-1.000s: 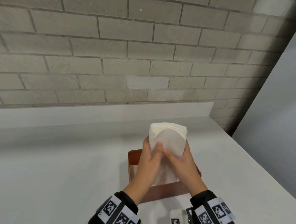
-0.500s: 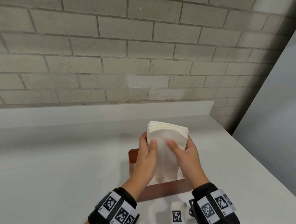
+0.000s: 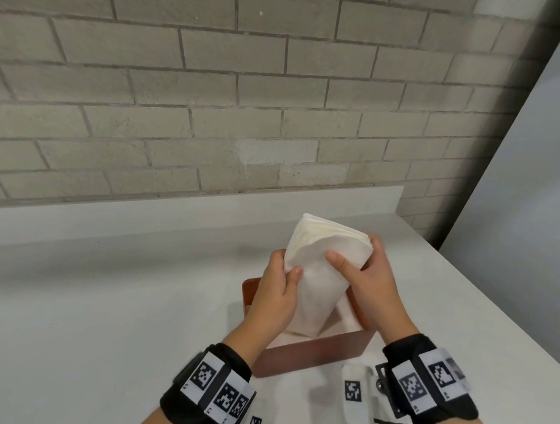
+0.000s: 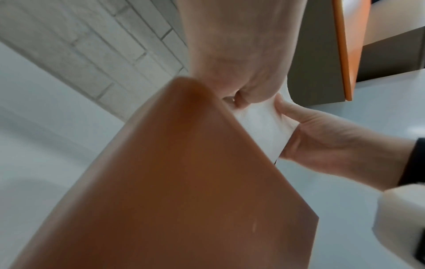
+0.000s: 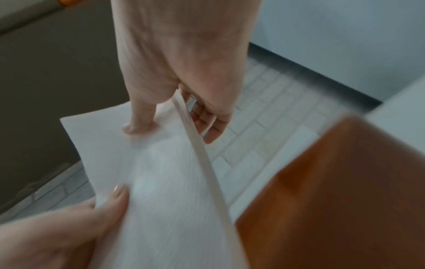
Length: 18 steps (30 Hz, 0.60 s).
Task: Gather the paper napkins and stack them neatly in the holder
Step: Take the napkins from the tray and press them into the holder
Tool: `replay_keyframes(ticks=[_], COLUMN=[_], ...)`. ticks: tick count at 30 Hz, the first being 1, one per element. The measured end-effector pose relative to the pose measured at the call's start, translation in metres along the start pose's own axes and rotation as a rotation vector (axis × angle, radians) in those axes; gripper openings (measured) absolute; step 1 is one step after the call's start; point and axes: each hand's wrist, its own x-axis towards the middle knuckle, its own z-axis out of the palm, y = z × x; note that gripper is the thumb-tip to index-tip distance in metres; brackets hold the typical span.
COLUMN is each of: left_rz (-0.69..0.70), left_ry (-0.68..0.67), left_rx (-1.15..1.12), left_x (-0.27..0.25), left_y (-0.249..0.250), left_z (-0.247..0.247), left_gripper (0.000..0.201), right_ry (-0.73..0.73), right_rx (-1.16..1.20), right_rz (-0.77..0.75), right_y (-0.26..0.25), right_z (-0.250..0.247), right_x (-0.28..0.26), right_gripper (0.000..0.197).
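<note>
A thick stack of white paper napkins [image 3: 321, 266] stands tilted over a brown box-shaped holder [image 3: 313, 356] on the white counter, its lower end dipping inside the holder. My left hand [image 3: 278, 283] grips the stack's left edge, thumb on the front face. My right hand [image 3: 363, 268] grips its upper right corner, thumb on the front and fingers behind. The right wrist view shows the napkins [image 5: 156, 174] pinched between the right thumb and fingers [image 5: 207, 123]. In the left wrist view the holder's wall [image 4: 184, 182] hides most of the napkins [image 4: 264, 127].
The white counter [image 3: 105, 300] runs to a raised back ledge under a grey brick wall [image 3: 213, 95]. Its right edge [image 3: 507, 308] slants close beside the holder, with a grey panel beyond. A few white napkins lie flat inside the holder [image 3: 347, 319].
The napkin stack has tilted, its top leaning left. My right hand has slid up to the upper right corner, and the left hand has shifted lower on the left edge.
</note>
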Motion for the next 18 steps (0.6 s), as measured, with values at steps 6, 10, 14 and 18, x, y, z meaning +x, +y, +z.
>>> replay_keyframes(ticks=[6, 10, 14, 18], left_rz=[0.118, 0.2, 0.123, -0.038], left_ry=[-0.048, -0.071, -0.153, -0.31], left_rx=[0.33, 0.398, 0.385, 0.427], left_x=[0.008, 0.013, 0.016, 0.013], left_y=[0.006, 0.005, 0.002, -0.002], left_z=[-0.005, -0.008, -0.024, -0.047], left_gripper=[0.021, 0.021, 0.024, 0.019], right_ry=[-0.284, -0.431, -0.38, -0.311], right_rx=[-0.796, -0.914, -0.76, -0.618], right_rz=[-0.23, -0.146, -0.077, 0.028], right_y=[-0.055, -0.058, -0.044, -0.032], right_z=[-0.017, -0.014, -0.019, -0.025], right_x=[0.025, 0.034, 0.03, 0.022], right_gripper=[0.064, 0.027, 0.023, 0.019])
